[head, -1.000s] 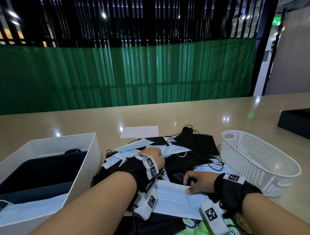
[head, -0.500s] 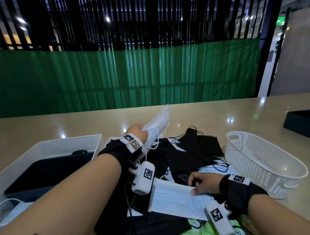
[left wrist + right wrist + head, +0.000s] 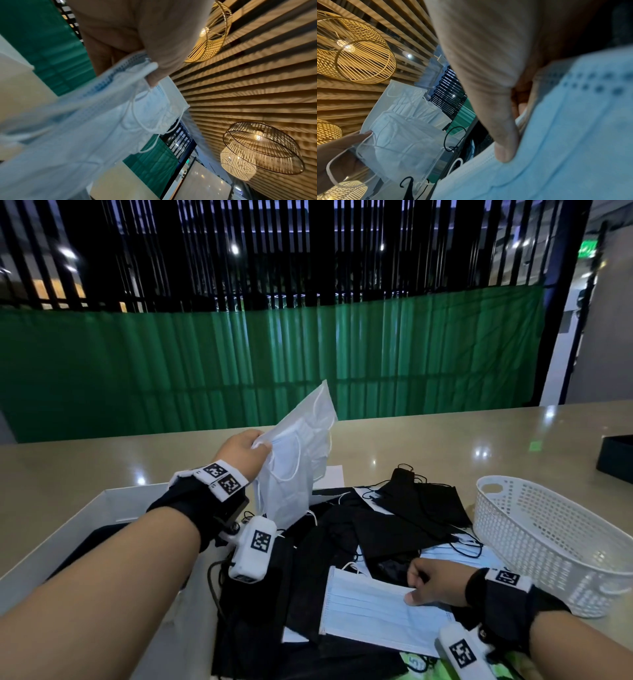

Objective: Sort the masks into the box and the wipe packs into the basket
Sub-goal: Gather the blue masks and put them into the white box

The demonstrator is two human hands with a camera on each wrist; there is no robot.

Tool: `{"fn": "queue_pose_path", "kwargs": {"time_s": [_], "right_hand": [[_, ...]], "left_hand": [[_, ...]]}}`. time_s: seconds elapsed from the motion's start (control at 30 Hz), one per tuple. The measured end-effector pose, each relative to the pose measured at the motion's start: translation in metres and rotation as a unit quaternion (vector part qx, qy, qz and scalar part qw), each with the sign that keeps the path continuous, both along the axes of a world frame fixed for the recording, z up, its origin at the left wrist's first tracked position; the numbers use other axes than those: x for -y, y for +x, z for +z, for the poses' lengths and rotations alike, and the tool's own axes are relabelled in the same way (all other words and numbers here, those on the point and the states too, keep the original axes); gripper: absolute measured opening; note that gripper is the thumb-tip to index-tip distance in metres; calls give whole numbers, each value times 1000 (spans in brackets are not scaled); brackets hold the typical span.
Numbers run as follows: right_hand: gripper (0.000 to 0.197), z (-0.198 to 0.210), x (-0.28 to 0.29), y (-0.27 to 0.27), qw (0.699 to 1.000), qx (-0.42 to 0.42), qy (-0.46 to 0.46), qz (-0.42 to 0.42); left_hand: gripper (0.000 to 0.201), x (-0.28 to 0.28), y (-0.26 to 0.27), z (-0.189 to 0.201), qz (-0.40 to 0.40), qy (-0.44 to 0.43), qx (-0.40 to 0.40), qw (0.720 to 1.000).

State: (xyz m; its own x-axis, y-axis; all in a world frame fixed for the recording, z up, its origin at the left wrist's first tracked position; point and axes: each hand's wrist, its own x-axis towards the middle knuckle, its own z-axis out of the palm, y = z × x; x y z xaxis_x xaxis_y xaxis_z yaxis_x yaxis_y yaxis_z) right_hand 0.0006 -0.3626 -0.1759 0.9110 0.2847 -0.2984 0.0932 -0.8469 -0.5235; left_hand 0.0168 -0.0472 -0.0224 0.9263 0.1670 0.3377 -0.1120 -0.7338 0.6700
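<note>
Step in hand: by my reading, carrying a lifted bunch of masks to the box, while the other hand readies the next one.
Left hand: the left hand (image 3: 244, 453) is raised above the bench, fingers and thumb curled tight round one end of a bunch of pale masks (image 3: 297, 460); several are stacked loosely, ear loops dangling.
Right hand: the right hand (image 3: 434, 583) lies low near the bench's near edge on a flat blue mask (image 3: 376, 616); the thumb (image 3: 503, 142) presses on top and the fingers appear tucked under its edge, a light pinch rather than a firm hold.
Box: the white box (image 3: 116, 498) sits at the near left of the bench, just below and left of the raised hand; its inside is mostly hidden by the forearm.
Basket: the white basket (image 3: 534, 529) stands at the near right.
Pile: black masks (image 3: 411, 518) are heaped between box and basket, loops tangled.
Wipe packs: a green packet (image 3: 416, 662) peeks out at the near edge under the pile; probably a wipe pack, but too covered to be sure.
Doing it well: keep the grip at the pinched end so the stack does not fan apart; lower it well inside the box walls before letting go, since hanging loops could snag the rim or drag black masks along.
</note>
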Motion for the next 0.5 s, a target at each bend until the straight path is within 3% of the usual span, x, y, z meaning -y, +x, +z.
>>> {"fn": "queue_pose_path", "kwargs": {"time_s": [0.17,0.3,0.5], "right_hand": [[24,6,-4,-6,1000,19,7,3],[28,10,-5,-7,999,34,30,-10],[32,22,-2,-10,975,72,190,-85]], "left_hand": [[14,-2,0,-16,-41,-43,-10,998],[13,6,-4,-33,-71,-21,-48,996],[7,12,-6,-42,-95,47,-67,992]]}}
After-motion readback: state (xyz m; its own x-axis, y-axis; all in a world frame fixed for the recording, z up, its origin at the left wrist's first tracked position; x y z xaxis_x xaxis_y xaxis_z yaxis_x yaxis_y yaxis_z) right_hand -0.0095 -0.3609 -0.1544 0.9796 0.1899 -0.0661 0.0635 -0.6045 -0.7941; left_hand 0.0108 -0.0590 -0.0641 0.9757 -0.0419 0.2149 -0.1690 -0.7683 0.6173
